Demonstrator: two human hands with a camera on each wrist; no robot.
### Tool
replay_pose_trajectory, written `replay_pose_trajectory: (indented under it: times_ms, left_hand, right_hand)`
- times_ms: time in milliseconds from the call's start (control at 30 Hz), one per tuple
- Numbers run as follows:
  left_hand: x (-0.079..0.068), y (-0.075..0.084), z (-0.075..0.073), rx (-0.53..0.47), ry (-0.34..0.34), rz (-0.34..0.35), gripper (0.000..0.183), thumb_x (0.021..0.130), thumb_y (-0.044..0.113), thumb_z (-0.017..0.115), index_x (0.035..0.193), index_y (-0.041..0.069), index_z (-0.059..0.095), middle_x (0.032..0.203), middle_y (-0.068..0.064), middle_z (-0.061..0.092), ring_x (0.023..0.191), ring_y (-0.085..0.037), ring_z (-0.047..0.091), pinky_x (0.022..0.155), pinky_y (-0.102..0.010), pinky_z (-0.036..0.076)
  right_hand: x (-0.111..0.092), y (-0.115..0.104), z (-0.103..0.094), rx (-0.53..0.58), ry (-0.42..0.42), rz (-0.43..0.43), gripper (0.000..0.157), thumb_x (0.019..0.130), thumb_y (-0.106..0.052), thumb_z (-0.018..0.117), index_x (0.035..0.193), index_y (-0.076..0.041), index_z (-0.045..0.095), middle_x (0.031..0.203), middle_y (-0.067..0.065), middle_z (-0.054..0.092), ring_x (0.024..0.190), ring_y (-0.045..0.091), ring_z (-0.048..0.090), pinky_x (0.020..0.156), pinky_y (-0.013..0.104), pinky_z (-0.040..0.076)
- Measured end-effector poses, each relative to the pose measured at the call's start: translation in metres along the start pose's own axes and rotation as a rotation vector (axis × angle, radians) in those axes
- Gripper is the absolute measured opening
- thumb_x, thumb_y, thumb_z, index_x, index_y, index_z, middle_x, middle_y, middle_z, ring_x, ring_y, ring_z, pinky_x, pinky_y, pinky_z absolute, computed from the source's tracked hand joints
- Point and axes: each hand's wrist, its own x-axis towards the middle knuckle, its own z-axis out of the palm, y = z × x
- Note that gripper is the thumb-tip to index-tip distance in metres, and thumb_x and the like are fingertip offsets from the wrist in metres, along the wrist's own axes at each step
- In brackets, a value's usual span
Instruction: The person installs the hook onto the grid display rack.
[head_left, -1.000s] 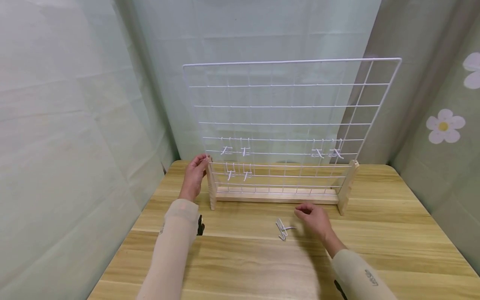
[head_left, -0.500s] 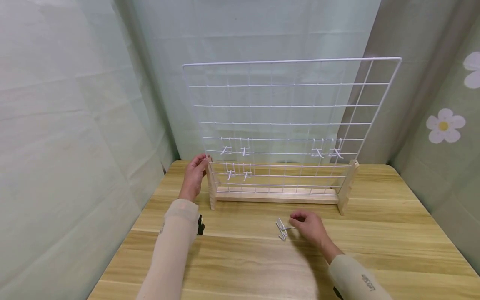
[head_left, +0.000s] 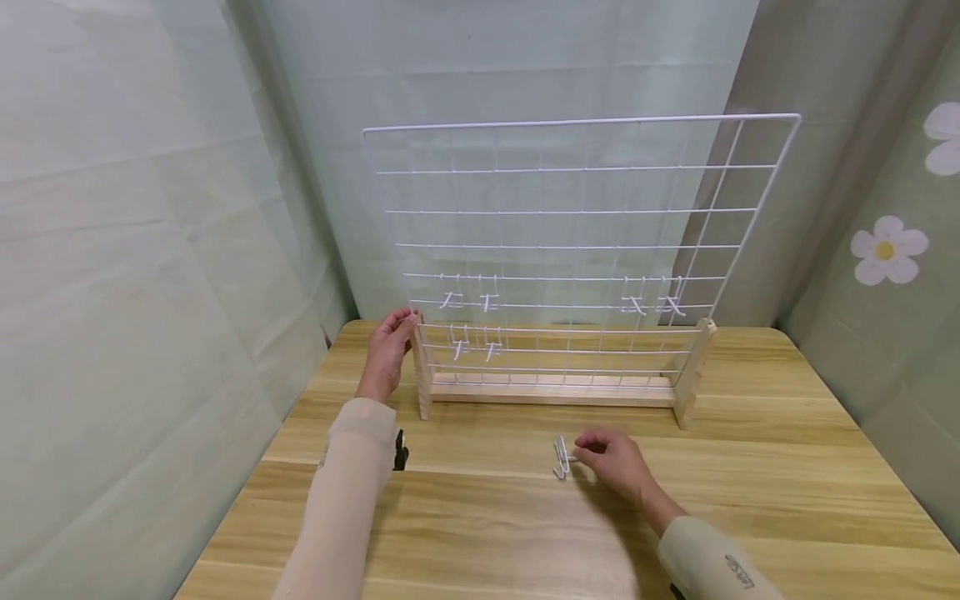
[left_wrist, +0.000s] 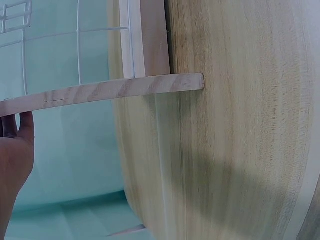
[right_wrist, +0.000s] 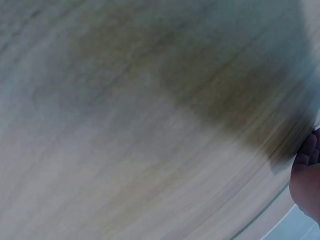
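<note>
A white wire grid panel (head_left: 540,212) stands upright in a wooden stand (head_left: 551,392). My left hand (head_left: 386,352) grips the upper end of the stand's left side piece; in the left wrist view the fingers of that hand (left_wrist: 15,155) meet the wooden side piece (left_wrist: 115,89). On the tabletop in front lies a loose white wire hook (head_left: 561,460). My right hand (head_left: 617,463) pinches the hook's prong between thumb and fingers. Only part of the right hand (right_wrist: 306,182) shows at the right wrist view's edge, with the hook mostly hidden there.
Several white hooks hang on the grid: a pair at upper left (head_left: 489,302), a pair below (head_left: 492,350), and a pair at right (head_left: 633,306). The wooden table (head_left: 480,533) is surrounded by pale green cloth (head_left: 150,250) at the back and sides.
My right hand has come down and left onto the loose hook and taken its prong. The hook has turned slightly. My left hand stays on the stand.
</note>
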Motion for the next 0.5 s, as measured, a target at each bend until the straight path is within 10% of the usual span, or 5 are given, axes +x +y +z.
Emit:
replay_pose_trajectory:
  times_ms: [500]
  left_hand:
    - [0.0038, -0.0044, 0.0017, 0.008, 0.032, 0.026, 0.031, 0.104, 0.02, 0.054, 0.127, -0.001, 0.054, 0.124, -0.004, 0.057, 0.111, -0.017, 0.052, 0.108, -0.04, 0.038]
  right_hand:
    - [-0.0088, -0.0022, 0.0063, 0.007, -0.021, -0.03, 0.005, 0.085, -0.01, 0.076, 0.09, -0.009, 0.073, 0.088, -0.001, 0.07, 0.082, 0.013, 0.061, 0.072, 0.029, 0.049]
